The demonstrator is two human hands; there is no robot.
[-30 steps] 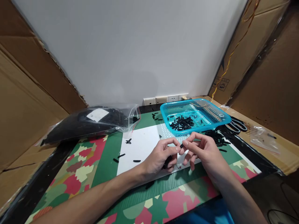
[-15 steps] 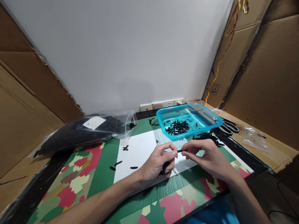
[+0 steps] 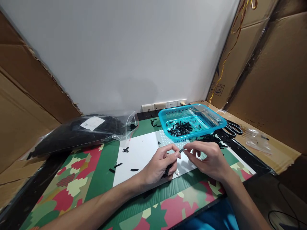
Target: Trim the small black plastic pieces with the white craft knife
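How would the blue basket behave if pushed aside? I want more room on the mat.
The blue basket looks like thin perforated plastic holding only a small heap of black pieces, so probably light and easy to slide. Its wide, shallow shape suggests it would hardly tip, though the pieces might shift.

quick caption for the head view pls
Both hands, left hand and right hand, pinch a small black piece before a blue basket of black pieces.

A: How many containers appear?
B: One blue basket, one clear bag.
A: And tools, sheets?
B: One pair of scissors; one white sheet; two hands.
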